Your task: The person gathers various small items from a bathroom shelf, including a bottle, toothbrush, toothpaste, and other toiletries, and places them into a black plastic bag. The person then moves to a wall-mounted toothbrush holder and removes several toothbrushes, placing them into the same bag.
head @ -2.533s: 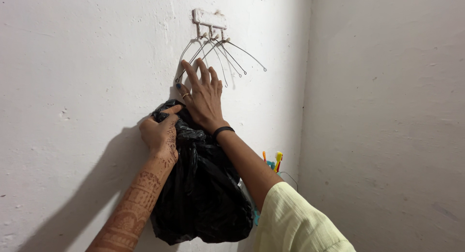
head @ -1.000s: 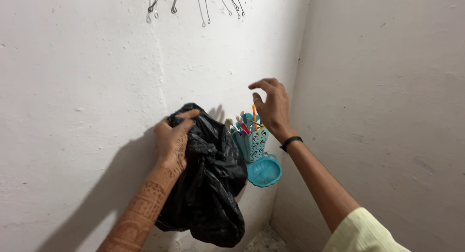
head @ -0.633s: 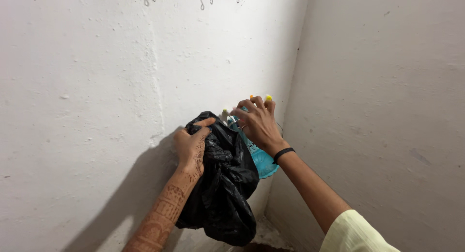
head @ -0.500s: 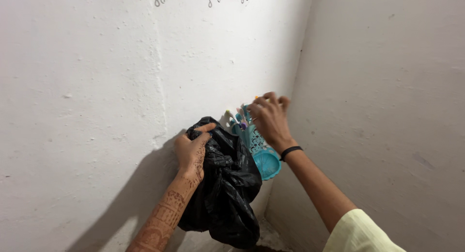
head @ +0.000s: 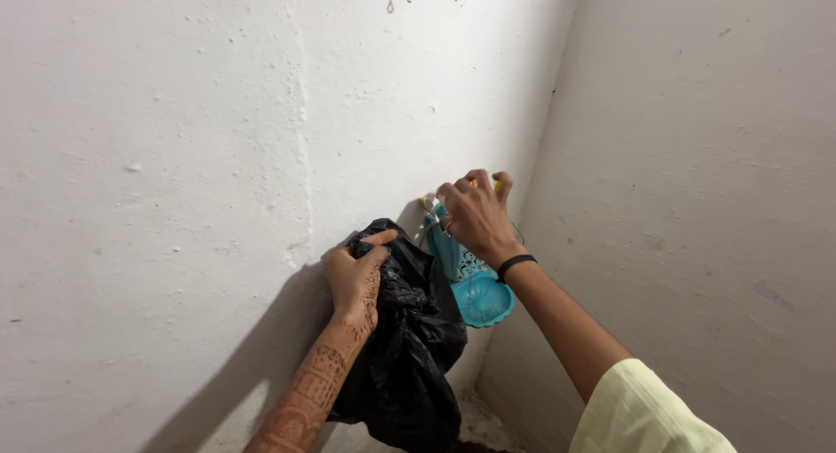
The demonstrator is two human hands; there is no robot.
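Against the white wall [head: 174, 157] near the corner, the left hand [head: 355, 274] clutches the gathered top of a black plastic bag [head: 409, 348] hanging below it, while the right hand [head: 475, 218] curls its fingers over the wall-mounted teal toothbrush holder [head: 475, 283] just beside the bag.

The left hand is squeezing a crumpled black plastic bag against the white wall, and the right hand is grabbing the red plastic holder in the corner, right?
Not quite: the holder is teal, not red. In the head view, the left hand does press the crumpled black plastic bag against the white wall, and the right hand grips the top of the teal plastic holder in the corner.
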